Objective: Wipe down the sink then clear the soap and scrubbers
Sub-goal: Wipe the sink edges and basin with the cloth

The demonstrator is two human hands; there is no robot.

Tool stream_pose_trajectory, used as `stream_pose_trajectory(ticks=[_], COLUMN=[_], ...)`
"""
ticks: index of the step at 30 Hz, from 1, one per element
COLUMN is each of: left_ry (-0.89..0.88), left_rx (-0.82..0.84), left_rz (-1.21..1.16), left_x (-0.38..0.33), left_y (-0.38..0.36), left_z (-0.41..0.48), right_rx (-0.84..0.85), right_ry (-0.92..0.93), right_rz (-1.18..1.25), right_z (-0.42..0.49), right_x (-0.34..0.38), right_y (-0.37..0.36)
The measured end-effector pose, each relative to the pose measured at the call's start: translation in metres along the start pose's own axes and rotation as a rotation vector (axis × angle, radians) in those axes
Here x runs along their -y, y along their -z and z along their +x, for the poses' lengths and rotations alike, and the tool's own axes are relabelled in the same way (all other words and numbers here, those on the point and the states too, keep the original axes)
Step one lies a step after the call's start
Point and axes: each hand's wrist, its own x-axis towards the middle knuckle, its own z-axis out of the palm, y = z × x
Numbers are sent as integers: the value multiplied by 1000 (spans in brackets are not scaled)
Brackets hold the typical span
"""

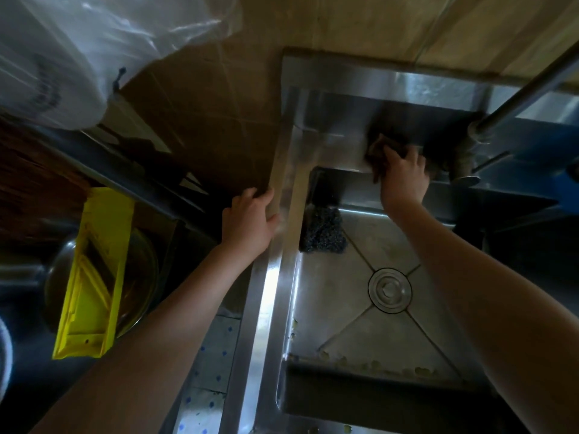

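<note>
sink (272,277): steel, fills the right half, yellowish gunk along the basin's near edge
yellow slicer (94,270): off at 9 o'clock, outside the sink
left hand (247,220): fingers loose and spread, just resting on the left rim
right hand (404,180): bunched round the cloth, up at 12 o'clock
scrubber (324,230): dark, back-left basin corner, roughly 10 o'clock from the drain
cloth (377,151): brown, pressed on the back ledge
drain (389,289): mid-basin

The light is dim and yellowish. A yellow slicer (94,274) lies tilted across a glass bowl (142,267) (the bowl's rim shows at the slicer's right). Beyond the slicer, a clear plastic bag (103,36) covers something white. Up and right of the slicer, brown tiles (203,104) meet paler beige tiles (376,23). At its lower right lies a blue-dotted mat (213,355).
</note>
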Motion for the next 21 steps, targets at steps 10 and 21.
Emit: stream_pose_trajectory(ticks=[10,21], left_ry=[6,79], left_rx=[27,56], left_rz=[-35,-153], left_x=[-4,-4], left_y=[4,4], left_z=[-3,-1], right_rx=[46,101], right_ry=[331,286], right_rz=[61,109], right_z=[-13,-8], right_x=[73,-1], right_y=[-19,2])
